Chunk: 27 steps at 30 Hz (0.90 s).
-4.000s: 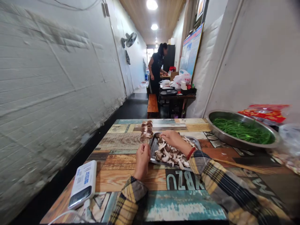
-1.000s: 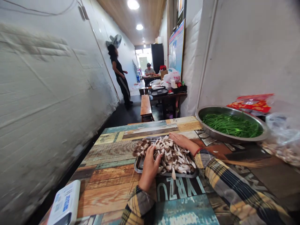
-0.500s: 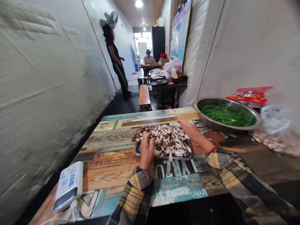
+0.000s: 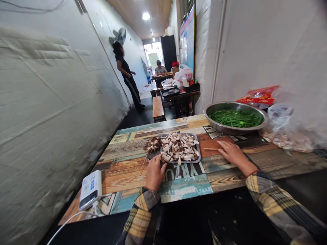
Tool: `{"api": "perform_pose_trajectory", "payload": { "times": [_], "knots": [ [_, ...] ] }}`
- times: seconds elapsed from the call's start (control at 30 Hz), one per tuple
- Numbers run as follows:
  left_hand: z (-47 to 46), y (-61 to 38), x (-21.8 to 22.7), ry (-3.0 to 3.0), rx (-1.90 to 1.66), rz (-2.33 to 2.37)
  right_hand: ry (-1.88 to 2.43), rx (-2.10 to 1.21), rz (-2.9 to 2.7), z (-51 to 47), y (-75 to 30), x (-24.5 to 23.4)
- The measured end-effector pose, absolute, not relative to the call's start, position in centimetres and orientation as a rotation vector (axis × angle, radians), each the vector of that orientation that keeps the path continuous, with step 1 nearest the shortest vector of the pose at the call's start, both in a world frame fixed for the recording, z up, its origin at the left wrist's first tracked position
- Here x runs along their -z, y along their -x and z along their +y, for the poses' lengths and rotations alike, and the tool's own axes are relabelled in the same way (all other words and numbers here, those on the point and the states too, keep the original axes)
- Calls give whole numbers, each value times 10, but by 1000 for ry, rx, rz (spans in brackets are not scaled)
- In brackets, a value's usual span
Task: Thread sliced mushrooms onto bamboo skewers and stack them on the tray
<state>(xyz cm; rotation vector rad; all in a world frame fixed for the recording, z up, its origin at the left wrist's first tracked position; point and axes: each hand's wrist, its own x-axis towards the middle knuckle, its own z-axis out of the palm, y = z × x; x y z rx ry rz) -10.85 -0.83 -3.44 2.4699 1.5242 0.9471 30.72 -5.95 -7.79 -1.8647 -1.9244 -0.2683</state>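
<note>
- Nearest, to the left of the left grip [image 4: 154,174], a white power bank [image 4: 90,189] lies on the tabletop [image 4: 122,177], with a white cable [image 4: 68,217] at its near end.
- The left grip is open, thumb apart from lightly bent fingers, by the near-left edge of a shallow tray [image 4: 200,156]; contact with the rim cannot be told.
- The right grip [image 4: 234,156] is the nearer hand to a bamboo skewer [image 4: 211,148]: it pokes out leftward from the fingertips, thin, straight and tan, its long axis running roughly side to side, toward the tray. Whether the fingers have closed on it, I cannot tell.
- Just beyond the left grip, between the 2 grips, the tray holds heaped torn oyster mushrooms [image 4: 178,148], whitish with grey-brown caps.
- Straight ahead of the left grip, darker threaded mushrooms [image 4: 153,144] lie bunched at the tray's left end, thin sticks [image 4: 143,166] slanting back nearward.
- Beyond the right grip sits a steel basin [image 4: 231,131] of long green chives [image 4: 237,118]; farther right, a clear plastic bag [image 4: 291,137] with pale contents.
- Far past both grips, 1 person [image 4: 127,75] stands near the wall and 1 seated person [image 4: 160,69] is farther back.
</note>
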Motion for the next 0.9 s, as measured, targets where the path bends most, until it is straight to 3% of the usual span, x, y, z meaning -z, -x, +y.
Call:
{"api": "perform_pose_trajectory", "payload": {
  "times": [0.53, 0.9],
  "knots": [
    [11, 43, 20, -2367, -1130, 1419, 1731, 249, -1797, -81, -301, 69],
    [-7, 49, 28, -2547, -957, 1246, 1686, 263, -1879, -82, -302, 71]
  ]
}}
